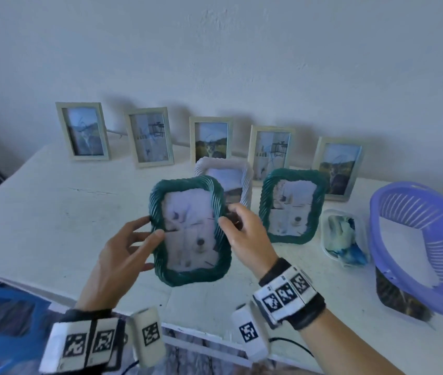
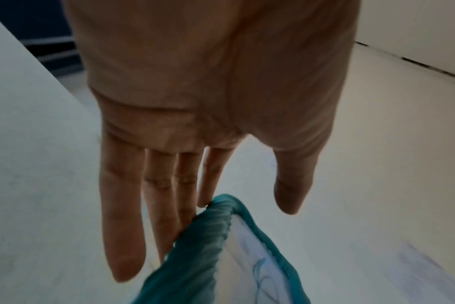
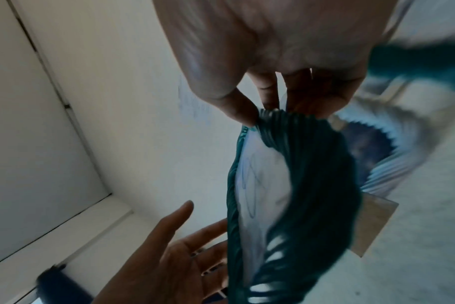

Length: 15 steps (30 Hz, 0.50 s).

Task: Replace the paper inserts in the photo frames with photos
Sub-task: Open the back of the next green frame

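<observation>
A green photo frame (image 1: 189,234) with a twisted rim hangs above the white table (image 1: 52,212), its front with a pale printed insert facing me. My right hand (image 1: 228,216) pinches the upper right edge of the frame, thumb in front and fingers behind. In the right wrist view the thumb and fingers of the right hand (image 3: 257,111) close on the rim of the green frame (image 3: 312,174). My left hand (image 1: 153,226) lies open at the frame's left edge. In the left wrist view its straight fingers (image 2: 185,195) touch the rim of the frame (image 2: 203,242), thumb apart.
A second green frame (image 1: 292,209) and a white frame (image 1: 225,182) stand behind the held one. Several pale frames (image 1: 82,131) line the wall. A purple basket (image 1: 425,239) and a clear tub (image 1: 342,236) sit at the right. Prints (image 1: 201,345) lie below the table's front edge.
</observation>
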Tool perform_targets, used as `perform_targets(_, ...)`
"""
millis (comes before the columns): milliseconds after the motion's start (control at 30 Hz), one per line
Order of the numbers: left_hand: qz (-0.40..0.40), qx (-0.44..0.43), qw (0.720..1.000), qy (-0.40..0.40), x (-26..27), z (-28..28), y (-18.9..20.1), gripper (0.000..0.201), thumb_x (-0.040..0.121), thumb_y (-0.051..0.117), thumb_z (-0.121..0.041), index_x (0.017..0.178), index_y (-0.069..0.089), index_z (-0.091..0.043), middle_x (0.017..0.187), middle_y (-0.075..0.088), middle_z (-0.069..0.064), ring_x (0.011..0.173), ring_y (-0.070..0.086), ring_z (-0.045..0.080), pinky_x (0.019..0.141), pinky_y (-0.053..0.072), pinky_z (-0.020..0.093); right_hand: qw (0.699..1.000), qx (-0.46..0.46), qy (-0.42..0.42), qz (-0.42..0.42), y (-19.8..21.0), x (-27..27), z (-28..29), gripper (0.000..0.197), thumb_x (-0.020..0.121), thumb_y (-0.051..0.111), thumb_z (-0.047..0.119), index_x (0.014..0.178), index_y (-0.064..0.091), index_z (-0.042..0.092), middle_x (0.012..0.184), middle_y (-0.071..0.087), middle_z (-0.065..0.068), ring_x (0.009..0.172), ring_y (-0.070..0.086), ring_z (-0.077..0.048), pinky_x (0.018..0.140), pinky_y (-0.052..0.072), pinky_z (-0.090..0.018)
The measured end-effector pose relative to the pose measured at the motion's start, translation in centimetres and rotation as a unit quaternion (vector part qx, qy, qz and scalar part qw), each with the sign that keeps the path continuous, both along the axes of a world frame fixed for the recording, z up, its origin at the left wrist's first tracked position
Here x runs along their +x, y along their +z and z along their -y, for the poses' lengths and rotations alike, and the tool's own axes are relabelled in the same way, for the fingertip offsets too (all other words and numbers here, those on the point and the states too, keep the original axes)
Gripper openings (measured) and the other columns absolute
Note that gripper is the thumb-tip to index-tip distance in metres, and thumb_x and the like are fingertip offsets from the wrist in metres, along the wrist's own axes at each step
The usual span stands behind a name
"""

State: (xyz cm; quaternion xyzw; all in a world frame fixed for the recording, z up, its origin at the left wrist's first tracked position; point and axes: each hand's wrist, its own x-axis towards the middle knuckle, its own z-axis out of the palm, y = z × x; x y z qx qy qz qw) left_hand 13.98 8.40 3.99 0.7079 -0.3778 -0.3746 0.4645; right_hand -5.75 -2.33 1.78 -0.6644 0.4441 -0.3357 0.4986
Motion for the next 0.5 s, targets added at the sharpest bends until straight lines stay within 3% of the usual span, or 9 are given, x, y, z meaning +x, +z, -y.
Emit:
perform_targets(133,0.019,0.027,0.994,-0.107,-5.2,-0.2,0.1,0.056,0.073,0.066,-0.051,0.125,0.056,-0.032,0.1,0.071,-0.003,0.085,0.07,0.01,0.065,0.061,0.035,0.99,0.089,-0.062,0.088,-1.3,-6.9,-3.1,0.006,0.099,0.047,0.015,0.1,0.053,0.012,0.091,0.062,-0.009,0.086,0.057,-0.023,0.076,0.044,-0.033)
perform_targets(333,0.087,0.075,0.972,-0.207,-11.1,1.5,-2.4,0.074,0.065,0.063,-0.072,0.128,0.053,-0.033,0.109,0.064,-0.014,0.081,0.067,-0.001,0.074,0.058,0.028,0.939,0.202,-0.166,0.224,-3.9,-12.0,-6.4,0.013,0.102,0.04,0.015,0.101,0.053,0.02,0.107,0.065,-0.021,0.1,0.063,-0.032,0.091,0.045,-0.056)
perform_targets(400,0.124,0.092,0.958,-0.241,-12.8,2.0,-2.7,0.088,0.061,0.06,-0.081,0.134,0.049,-0.032,0.122,0.059,-0.011,0.098,0.064,0.007,0.087,0.053,0.029,0.935,0.194,-0.179,0.236,-4.3,-12.9,-7.5,0.011,0.102,0.041,0.017,0.107,0.051,0.018,0.107,0.066,-0.021,0.101,0.063,-0.036,0.09,0.046,-0.057)
perform_targets(500,0.119,0.125,0.944,-0.282,-15.1,2.4,-3.2,0.128,0.057,0.061,-0.084,0.155,0.007,-0.023,0.153,0.036,-0.001,0.137,0.04,0.018,0.108,0.036,0.032,0.94,0.171,-0.181,0.232,-4.1,-13.3,-8.7,0.014,0.099,0.051,0.023,0.112,0.051,0.019,0.099,0.067,-0.017,0.09,0.062,-0.032,0.081,0.047,-0.047)
